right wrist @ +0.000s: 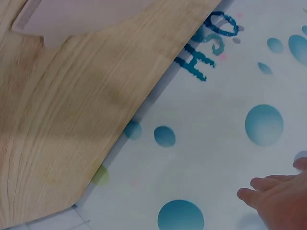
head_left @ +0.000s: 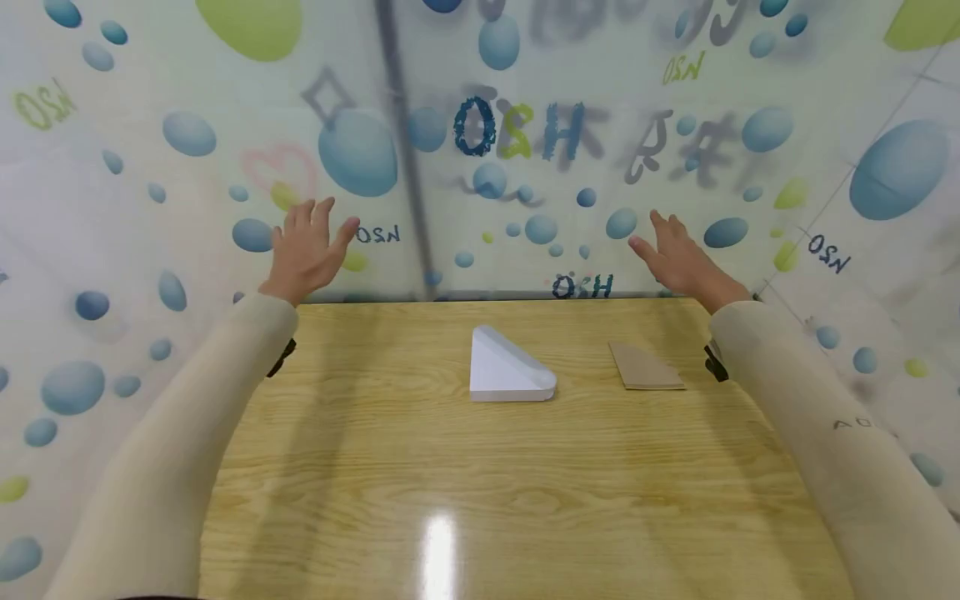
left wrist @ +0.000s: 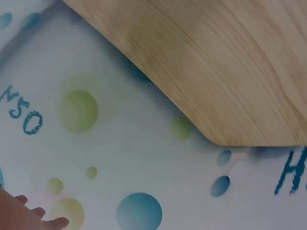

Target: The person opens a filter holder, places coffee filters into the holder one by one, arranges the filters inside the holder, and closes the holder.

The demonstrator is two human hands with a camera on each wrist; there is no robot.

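My left hand (head_left: 306, 250) is held up past the table's far edge, fingers spread and holding nothing. On the other side my right hand (head_left: 686, 262) is raised the same way, fingers extended, thumb apart. Between and below them lies a white triangular box (head_left: 504, 367) with rounded corners, near the middle of the table's far half. To its right is a flat brown cardboard piece (head_left: 643, 368), closer to the right hand. Fingertips of the left hand (left wrist: 21, 213) show at the lower left of its wrist view; the right hand (right wrist: 283, 201) appears at lower right in its own.
The wood-grain table (head_left: 480, 467) carries a bright glare near its front. Behind it hangs a pale curtain (head_left: 465, 217) with blue and green dots and lettering, which also runs down both sides. A pale flat shape (right wrist: 86, 17) lies on the table in the right wrist view.
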